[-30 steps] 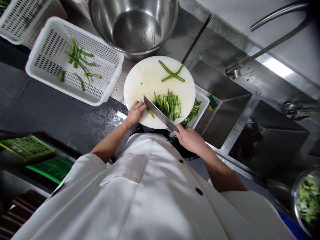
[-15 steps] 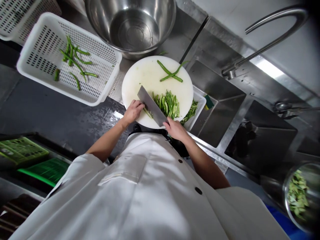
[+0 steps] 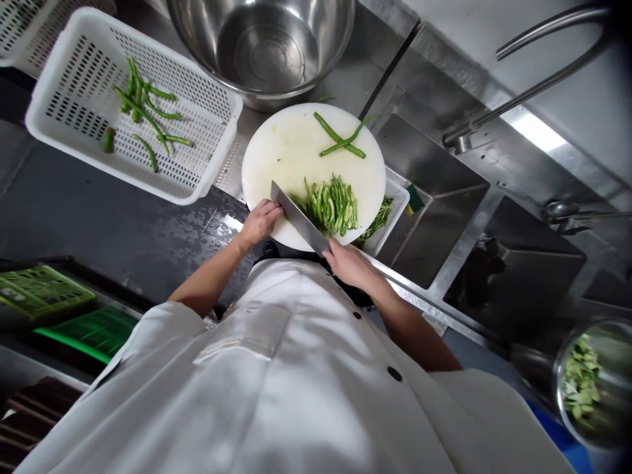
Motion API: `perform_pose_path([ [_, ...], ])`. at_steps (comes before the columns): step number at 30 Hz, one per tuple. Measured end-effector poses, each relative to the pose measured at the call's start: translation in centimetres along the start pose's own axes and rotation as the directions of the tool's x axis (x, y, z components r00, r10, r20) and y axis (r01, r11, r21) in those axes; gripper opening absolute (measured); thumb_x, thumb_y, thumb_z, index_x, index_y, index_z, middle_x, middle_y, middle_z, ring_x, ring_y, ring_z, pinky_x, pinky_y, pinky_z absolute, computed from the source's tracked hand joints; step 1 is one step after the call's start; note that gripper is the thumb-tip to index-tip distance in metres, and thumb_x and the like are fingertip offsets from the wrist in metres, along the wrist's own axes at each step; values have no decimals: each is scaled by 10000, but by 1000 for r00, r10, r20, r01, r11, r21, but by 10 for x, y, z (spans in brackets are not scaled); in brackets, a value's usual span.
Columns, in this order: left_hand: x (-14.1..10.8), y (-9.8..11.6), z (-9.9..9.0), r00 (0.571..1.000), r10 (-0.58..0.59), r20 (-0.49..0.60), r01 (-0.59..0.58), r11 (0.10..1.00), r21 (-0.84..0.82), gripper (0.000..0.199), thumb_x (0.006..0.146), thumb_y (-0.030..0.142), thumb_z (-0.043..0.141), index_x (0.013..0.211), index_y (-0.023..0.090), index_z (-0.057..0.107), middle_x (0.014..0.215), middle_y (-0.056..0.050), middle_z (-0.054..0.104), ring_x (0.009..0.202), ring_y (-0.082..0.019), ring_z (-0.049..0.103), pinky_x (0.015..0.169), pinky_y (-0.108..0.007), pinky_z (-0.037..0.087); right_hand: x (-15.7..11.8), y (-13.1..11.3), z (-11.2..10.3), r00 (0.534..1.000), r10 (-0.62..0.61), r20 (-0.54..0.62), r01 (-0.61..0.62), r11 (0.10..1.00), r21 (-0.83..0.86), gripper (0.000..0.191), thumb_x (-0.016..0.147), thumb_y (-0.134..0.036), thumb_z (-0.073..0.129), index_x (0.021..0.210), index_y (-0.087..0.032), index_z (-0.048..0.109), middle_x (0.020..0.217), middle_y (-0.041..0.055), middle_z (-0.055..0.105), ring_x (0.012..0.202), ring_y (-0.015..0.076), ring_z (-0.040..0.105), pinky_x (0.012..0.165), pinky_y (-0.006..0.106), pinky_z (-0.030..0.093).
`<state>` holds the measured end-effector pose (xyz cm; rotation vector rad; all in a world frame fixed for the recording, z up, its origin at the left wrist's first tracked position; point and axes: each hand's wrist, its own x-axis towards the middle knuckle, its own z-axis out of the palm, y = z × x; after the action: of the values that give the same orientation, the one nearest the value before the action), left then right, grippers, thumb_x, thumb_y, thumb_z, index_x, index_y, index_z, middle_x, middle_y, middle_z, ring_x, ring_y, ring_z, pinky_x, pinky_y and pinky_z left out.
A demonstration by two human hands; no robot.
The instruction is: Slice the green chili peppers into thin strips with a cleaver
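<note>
My right hand (image 3: 346,262) is wrapped round the handle of a cleaver (image 3: 300,220), its broad blade slanting across the near part of a round white cutting board (image 3: 271,141). At the board's left edge, the curled fingers of my left hand (image 3: 263,220) press down beside the blade's tip on a green chili pepper, now mostly hidden by blade and fingers. Just beyond the blade lies a pile of cut green chili peppers (image 3: 333,204). Two whole chili peppers (image 3: 342,139) lie crossed farther back on the board.
A white perforated basket (image 3: 207,171) with several whole peppers stands left. Behind the board is a large steel bowl (image 3: 269,92). Under its right edge, another white basket (image 3: 397,214) holds cut peppers. Sinks (image 3: 419,250) and a curved tap (image 3: 528,82) are at right.
The cleaver's blade has turned more upright and moved slightly toward me, covering the pepper piece that showed beside my left fingers. The view has shifted slightly; the crossed peppers stay put.
</note>
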<state>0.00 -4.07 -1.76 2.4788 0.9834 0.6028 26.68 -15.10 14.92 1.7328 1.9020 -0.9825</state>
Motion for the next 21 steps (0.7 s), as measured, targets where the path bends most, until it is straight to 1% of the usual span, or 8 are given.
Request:
perform_pose_path([
  [4,0,2,-5,1000,12,4,-11,999,-53,283,1061,223,396,1038,214,677,1116,-131,711,1033,-245,618,928,-419,562,36,-5,12,994,-28,-105,38,995,92,350,1135,-354,355,1333,-159,567,1106,156,765,1016,304,712,786,321,438],
  [6,-2,3,-16,998,-57,-29,55,996,-74,198,1014,204,464,987,214,659,1091,-122,714,1033,-240,632,923,-401,561,38,6,18,987,-37,-159,59,989,138,345,1133,-366,353,1301,-167,580,1083,141,768,1008,304,706,790,322,439],
  [8,-5,-2,-33,972,-197,-130,189,979,-73,120,952,180,525,939,214,639,1057,-105,712,1024,-231,647,921,-379,555,25,23,23,977,-15,-213,50,986,162,359,1130,-369,344,1300,-162,583,1058,139,769,981,305,705,783,326,438],
  [11,0,-16,-68,855,-392,-341,388,918,-81,83,874,144,574,867,219,610,956,-64,693,938,-205,652,890,-346,546,-7,43,28,973,-17,-229,50,989,141,370,1126,-372,346,1309,-168,594,1024,133,773,919,294,709,746,322,424],
  [13,13,-28,-89,773,-455,-443,466,880,-90,91,854,133,581,840,222,595,887,-42,672,869,-185,640,846,-322,544,-22,46,31,983,-72,-169,90,991,102,353,1122,-378,376,1305,-190,613,992,115,779,884,279,711,719,312,408],
  [15,36,-37,-104,724,-479,-496,501,860,-99,81,859,142,584,851,222,593,847,-31,658,825,-169,629,807,-300,544,-25,43,34,987,-136,-81,142,987,79,328,1117,-389,417,1296,-218,633,987,96,785,874,263,714,710,300,400],
  [18,81,-43,-114,745,-472,-471,481,870,-111,68,895,189,587,949,213,620,856,-26,671,816,-160,639,806,-288,550,-10,39,38,984,-172,-35,175,978,110,318,1121,-407,438,1294,-240,646,1061,86,790,935,249,721,743,285,410],
  [21,130,-45,-114,850,-397,-345,401,914,-65,145,928,228,573,1047,199,650,902,-31,704,861,-166,663,862,-299,551,11,41,37,985,-133,-107,151,972,178,321,1136,-391,416,1284,-224,646,1157,99,784,1040,247,716,794,277,422],
])
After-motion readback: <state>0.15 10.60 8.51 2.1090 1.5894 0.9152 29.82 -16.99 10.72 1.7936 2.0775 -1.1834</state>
